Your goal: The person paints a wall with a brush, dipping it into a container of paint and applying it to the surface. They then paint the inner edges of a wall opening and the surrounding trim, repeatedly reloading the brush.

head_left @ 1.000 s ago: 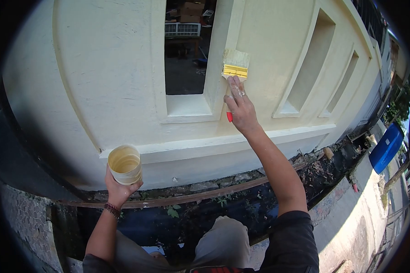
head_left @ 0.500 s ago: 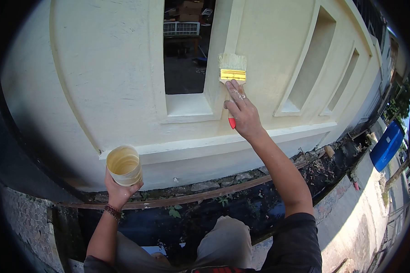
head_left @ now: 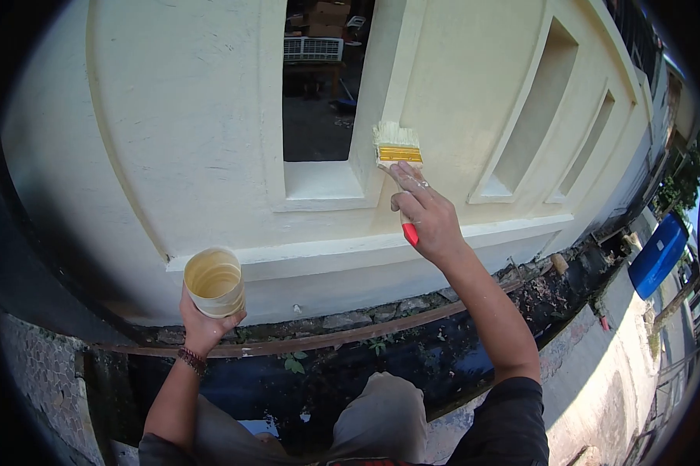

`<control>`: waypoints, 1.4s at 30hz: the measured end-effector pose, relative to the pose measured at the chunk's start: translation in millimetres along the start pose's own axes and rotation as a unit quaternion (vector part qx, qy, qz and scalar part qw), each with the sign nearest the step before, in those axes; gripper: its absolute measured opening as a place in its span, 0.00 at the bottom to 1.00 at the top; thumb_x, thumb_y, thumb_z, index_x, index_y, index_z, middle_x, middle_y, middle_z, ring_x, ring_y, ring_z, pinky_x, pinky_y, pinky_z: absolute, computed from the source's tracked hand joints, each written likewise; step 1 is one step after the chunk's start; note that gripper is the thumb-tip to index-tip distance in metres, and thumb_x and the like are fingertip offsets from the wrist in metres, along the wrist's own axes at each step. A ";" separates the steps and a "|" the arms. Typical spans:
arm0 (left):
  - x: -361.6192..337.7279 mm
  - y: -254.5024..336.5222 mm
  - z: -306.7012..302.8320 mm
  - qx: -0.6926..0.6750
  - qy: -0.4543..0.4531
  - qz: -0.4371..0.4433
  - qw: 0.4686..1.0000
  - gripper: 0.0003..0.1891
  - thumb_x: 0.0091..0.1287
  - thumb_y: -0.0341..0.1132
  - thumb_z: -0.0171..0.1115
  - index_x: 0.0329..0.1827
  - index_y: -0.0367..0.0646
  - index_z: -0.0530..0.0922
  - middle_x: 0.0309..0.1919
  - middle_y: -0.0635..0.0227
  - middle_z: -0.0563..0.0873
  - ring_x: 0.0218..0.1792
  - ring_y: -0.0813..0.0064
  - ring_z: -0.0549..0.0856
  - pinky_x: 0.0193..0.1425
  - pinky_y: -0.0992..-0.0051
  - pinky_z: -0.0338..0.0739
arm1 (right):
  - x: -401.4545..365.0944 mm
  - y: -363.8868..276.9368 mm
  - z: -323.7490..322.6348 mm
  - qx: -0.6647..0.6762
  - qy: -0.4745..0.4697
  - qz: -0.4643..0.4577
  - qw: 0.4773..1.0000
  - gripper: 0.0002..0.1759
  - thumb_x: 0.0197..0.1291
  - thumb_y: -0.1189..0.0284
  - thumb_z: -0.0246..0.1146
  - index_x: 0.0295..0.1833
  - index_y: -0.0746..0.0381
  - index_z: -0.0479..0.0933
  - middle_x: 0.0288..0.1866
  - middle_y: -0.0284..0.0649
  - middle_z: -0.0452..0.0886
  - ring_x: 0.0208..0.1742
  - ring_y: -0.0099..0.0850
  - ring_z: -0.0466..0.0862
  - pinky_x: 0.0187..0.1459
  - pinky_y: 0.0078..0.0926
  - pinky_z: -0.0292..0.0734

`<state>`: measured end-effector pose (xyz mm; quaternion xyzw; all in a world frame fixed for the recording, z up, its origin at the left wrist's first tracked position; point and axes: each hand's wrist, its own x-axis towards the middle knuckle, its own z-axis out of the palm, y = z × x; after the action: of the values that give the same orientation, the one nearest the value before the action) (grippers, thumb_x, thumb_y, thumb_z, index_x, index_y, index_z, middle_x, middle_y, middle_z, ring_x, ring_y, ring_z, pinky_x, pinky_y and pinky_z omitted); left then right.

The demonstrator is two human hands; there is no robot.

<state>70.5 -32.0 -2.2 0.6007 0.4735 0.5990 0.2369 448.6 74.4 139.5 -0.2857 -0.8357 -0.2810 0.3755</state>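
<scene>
My right hand (head_left: 430,218) is closed round the handle of a wide paintbrush (head_left: 400,154), which has a gold-coloured ferrule and a red handle end. Its pale, paint-coated bristles point up against the raised trim right of the tall window opening (head_left: 325,93). Paint smears show on the fingers. At lower left, my left hand (head_left: 204,325) wraps round a cream paint cup (head_left: 213,281) from below, its mouth tipped toward me. Streaks of paint coat the cup's inside. The cream wall (head_left: 183,140) stands behind both hands.
A white ledge (head_left: 381,244) runs along the wall below the openings. Under it lie a stone edge and a dark, wet ditch (head_left: 233,386) beneath my legs. On the right a blue barrel (head_left: 659,256) stands beside concrete paving (head_left: 598,373). More recessed openings (head_left: 532,109) line the wall.
My right hand and the paintbrush have moved down along the trim and slightly right. My left hand holds the cup in nearly the same place.
</scene>
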 end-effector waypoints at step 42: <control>-8.1 0.4 -9.5 0.035 -0.020 -0.018 0.999 0.46 0.40 0.36 0.89 0.63 0.38 0.69 0.56 0.61 0.83 0.57 0.67 0.83 0.65 0.66 0.77 | -129.2 -42.8 17.5 0.756 0.275 0.482 0.347 0.18 0.76 0.60 0.54 0.54 0.66 0.71 0.56 0.53 0.78 0.58 0.43 0.82 0.58 0.42 0.85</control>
<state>63.0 -41.8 -4.2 0.6116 0.5004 0.5658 0.2356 482.7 22.9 16.9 -0.1411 -0.2609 0.6369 0.7116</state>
